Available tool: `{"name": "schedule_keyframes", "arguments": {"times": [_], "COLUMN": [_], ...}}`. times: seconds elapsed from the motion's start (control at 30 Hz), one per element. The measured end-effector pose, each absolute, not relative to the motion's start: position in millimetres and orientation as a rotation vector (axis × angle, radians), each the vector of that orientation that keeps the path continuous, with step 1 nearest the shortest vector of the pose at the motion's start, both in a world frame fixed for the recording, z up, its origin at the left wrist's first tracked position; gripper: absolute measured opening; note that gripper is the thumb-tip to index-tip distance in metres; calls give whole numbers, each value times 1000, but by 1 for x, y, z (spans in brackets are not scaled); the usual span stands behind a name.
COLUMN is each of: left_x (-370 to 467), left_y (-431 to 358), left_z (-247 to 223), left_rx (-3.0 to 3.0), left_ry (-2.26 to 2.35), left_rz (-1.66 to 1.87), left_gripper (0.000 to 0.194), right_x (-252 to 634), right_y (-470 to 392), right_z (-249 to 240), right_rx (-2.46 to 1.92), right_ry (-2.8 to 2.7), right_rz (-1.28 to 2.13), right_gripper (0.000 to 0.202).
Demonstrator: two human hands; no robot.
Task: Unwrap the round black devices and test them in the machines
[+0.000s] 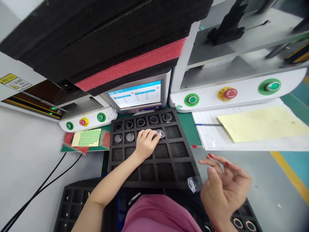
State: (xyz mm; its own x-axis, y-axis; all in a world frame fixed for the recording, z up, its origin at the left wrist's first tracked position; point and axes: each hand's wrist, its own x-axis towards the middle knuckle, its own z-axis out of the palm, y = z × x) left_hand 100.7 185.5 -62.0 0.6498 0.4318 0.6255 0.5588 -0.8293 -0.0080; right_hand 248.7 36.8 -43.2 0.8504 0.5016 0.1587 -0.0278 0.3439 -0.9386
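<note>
A black foam tray [166, 150] with square compartments lies in front of me. In its second row, the fingers and thumb of my left hand [146, 143] close on a round watch-like disc [159, 133] with a shiny dark face, partly hidden by them. More dark round discs [154, 120] fill the back row. Two greyish discs [130, 137] sit left of my left hand. My right hand [225, 185] is raised right of the tray, palm up, fingers apart. A clear plastic film piece [194, 184] appears beside its thumb base; whether it touches the hand I cannot tell.
Behind the tray stands a monitor [135, 95], between machines with green and red buttons [230, 93]. Stacked black foam [108, 38] overhangs it. Papers [263, 124] lie right, a green-dot sticker sheet [88, 138] left. Other foam trays [72, 206] sit low on both sides.
</note>
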Motion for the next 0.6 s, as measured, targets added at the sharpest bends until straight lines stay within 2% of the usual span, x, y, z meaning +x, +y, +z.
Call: {"name": "schedule_keyframes", "arguments": {"times": [0.2,0.43,0.6], "left_x": [102,99,88], "left_y": [191,199,191], "left_z": [-74,-65,-52], "left_rx": [-2669,-2847,-2930], "left_ry": [-852,-795,-822], "left_rz": [-646,-339,-238], "left_gripper": [12,8,17], "right_x": [253,251,249], "right_y": [35,36,35], "right_z": [-45,-43,-44], "right_rx": [-1189,-1192,-1234], "right_ry": [-455,-469,-444], "right_rz": [373,380,384], "right_gripper": [30,31,35]}}
